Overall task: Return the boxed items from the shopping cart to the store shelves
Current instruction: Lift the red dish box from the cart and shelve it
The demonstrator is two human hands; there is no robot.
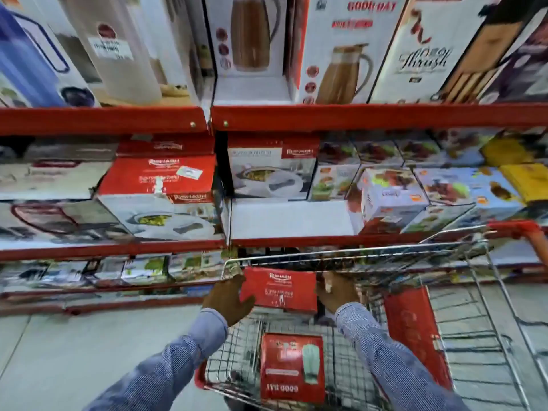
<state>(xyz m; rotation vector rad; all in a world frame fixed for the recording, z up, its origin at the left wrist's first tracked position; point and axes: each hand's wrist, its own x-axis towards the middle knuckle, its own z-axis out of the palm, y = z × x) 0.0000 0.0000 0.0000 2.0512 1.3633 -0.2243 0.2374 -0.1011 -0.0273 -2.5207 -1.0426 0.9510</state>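
Both hands are gripping a red box [280, 289] over the far end of the cart [486, 304], the left hand [229, 301] pressing flat against its left side and the right hand [335, 292] clasping its right side, so each grip is holding the box between them. The box is sitting level, red top facing up, just below the cart's far rim and in front of the shelves [355, 117]. A second red box [293, 367] is lying on the wire floor of the cart, nearer the person, between the two striped sleeves [178, 360]. On the middle shelf, matching red-topped boxes [157, 176] are standing left of a bare white gap [289, 218]. Jug boxes [347, 51] are filling the top shelf.
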